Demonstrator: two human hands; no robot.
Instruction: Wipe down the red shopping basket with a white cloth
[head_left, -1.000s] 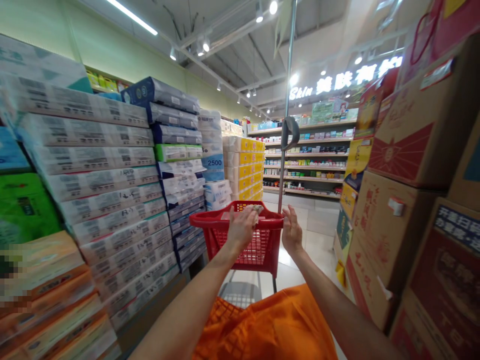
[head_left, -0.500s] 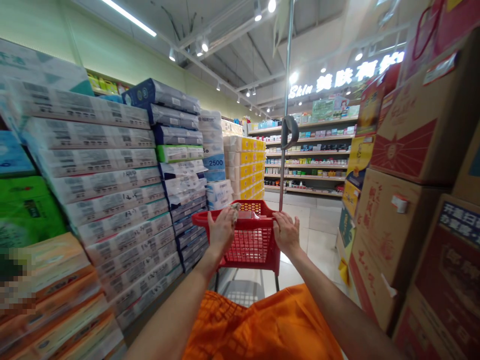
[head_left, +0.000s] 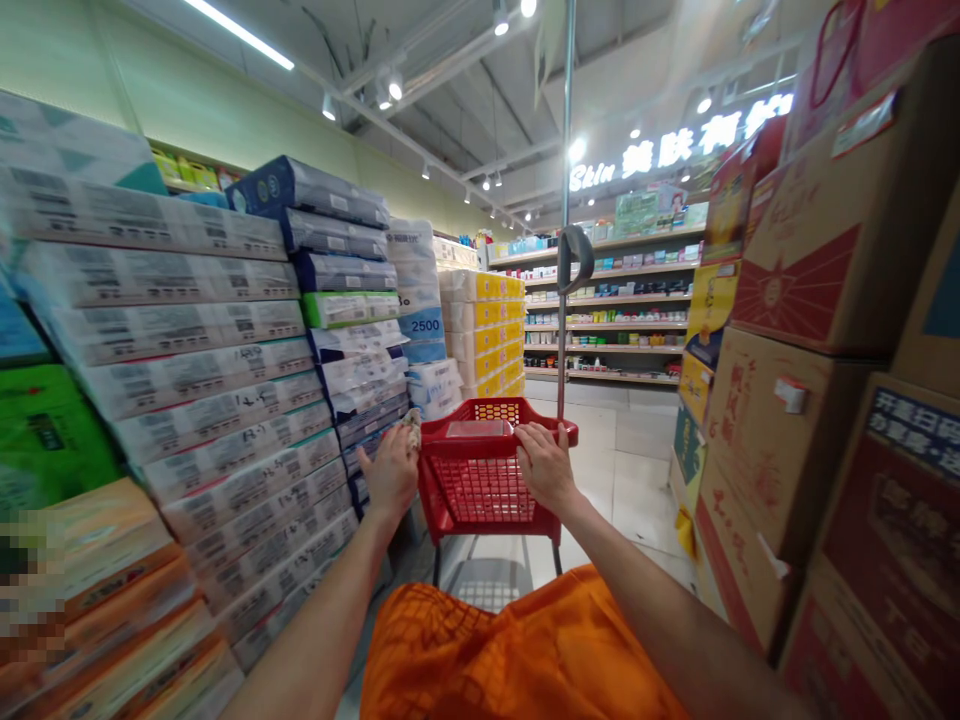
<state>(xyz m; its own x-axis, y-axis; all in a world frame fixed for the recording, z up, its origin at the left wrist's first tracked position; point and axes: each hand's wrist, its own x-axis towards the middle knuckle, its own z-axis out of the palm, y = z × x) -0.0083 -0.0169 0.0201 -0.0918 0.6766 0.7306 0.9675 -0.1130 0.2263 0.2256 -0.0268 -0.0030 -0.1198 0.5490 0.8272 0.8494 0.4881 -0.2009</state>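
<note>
A red shopping cart (head_left: 484,490) with a lattice basket stands right in front of me. My left hand (head_left: 391,472) is at the left end of its handle, thumb apart, fingers closed on a small crumpled pale cloth (head_left: 413,432) with dark patches. Whether that hand also grips the bar is hidden. Right of centre, my right hand (head_left: 546,466) wraps over the red cart handle (head_left: 572,433), whose right end sticks out past it. A pale flat panel (head_left: 477,429) shows just behind the handle, between my hands. A metal pole (head_left: 567,200) with a grey loop (head_left: 575,260) rises at the cart.
Tall stacks of wrapped paper packs (head_left: 217,320) line the left side. Cardboard cartons (head_left: 795,250) are piled on the right. Pale floor tiles (head_left: 637,480) run between them to shelves of small goods (head_left: 615,320) under a lit sign.
Both hands have shifted left along the handle: the left to its left end with the cloth, the right inward from the right end. The surroundings have shifted slightly left in view.
</note>
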